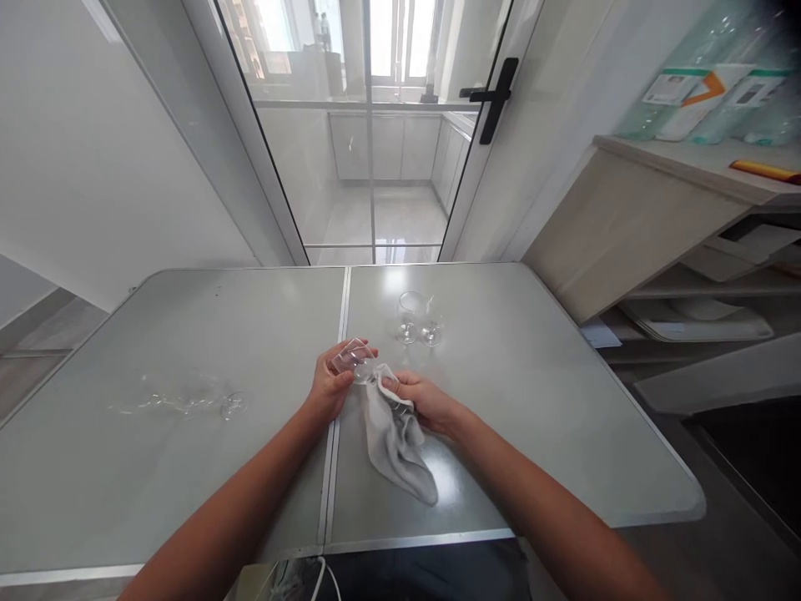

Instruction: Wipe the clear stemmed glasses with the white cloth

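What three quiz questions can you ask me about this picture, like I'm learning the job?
1. Pick one: what does the right hand hold? A) a sponge B) a grey cloth C) a spoon
2. True or false: the left hand grips a clear glass.
3. Fill the gap: beyond the hands, ___ upright glasses stand on the table.

Key: 1 B. 2 true. 3 two.
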Tool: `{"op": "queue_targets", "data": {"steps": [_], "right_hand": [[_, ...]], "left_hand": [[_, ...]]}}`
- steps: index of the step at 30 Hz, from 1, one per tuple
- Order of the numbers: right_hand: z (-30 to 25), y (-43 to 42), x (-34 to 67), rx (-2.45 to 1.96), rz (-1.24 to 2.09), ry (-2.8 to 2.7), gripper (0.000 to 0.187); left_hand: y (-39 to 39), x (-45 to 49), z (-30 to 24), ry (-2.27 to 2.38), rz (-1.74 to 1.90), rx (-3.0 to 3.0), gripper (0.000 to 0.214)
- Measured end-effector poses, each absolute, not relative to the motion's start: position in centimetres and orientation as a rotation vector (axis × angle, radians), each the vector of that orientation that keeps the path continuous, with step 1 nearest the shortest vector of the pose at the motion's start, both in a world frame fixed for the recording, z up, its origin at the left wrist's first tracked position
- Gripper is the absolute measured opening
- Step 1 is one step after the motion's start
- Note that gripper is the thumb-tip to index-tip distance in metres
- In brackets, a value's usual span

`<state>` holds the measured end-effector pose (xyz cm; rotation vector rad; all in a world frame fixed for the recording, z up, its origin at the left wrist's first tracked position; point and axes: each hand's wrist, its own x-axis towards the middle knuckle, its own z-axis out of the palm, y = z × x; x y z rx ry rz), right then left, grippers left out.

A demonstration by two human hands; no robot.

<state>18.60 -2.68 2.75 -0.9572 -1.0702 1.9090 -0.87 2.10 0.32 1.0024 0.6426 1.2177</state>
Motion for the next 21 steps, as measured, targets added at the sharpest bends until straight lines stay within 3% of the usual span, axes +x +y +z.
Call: {"op": "queue_targets", "data": {"steps": [4,7,14,21], "right_hand": [[3.0,-2.8,18.4,-1.102,1.165,-1.803,0.015],[3.2,-2.8,18.7,-1.156,0.758,-1.994,0.003],[2.3,-2.8,19.5,-0.717,0.651,-2.156,0.04],[1.9,-3.4,18.9,-0.641,0.634,-2.307,0.06]], "left_hand": [[2.3,-0.8,0.4,0.71,1.316,1.002,0.068],[2.5,-0.7,0.5,0.739,1.386,0.969,0.059],[3.2,-1.0,-0.3,0.767,1.281,0.739,0.061],[2.6,-0.6,0.4,0.686,1.085,0.783,0.067]]}}
